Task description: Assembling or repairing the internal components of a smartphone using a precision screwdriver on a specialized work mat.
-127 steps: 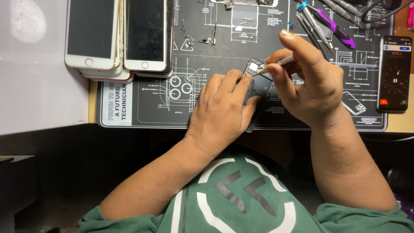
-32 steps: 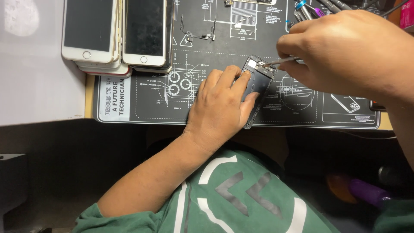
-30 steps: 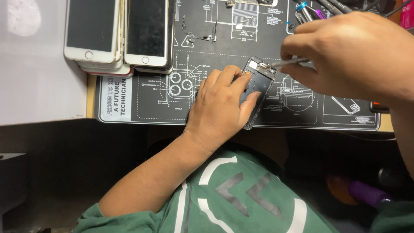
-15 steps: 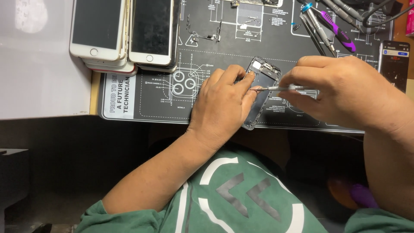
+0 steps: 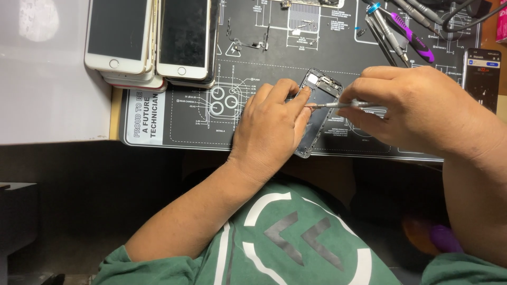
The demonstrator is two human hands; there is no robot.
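An opened phone frame (image 5: pixel 320 105) lies tilted on the black repair mat (image 5: pixel 185 121), its inner parts showing at the top end. My left hand (image 5: pixel 269 129) lies over its left side and holds it down, fingertips on the frame's edge. My right hand (image 5: pixel 417 111) grips a thin metal tool (image 5: pixel 338 105) that lies level, its tip pointing left into the frame's upper part beside my left fingertips.
Two stacks of white-faced phones (image 5: pixel 150 39) sit at the mat's far left. Screwdrivers and a purple-handled tool (image 5: pixel 406 31) lie at the far right, with small loose parts (image 5: pixel 306 21) near the top. A lit dark phone (image 5: pixel 481 76) lies at the right edge.
My right hand swung away to the right over the tools and came back down. The metal tool's tip now rests lower on the frame, beside my left fingertips. My left hand stayed on the frame.
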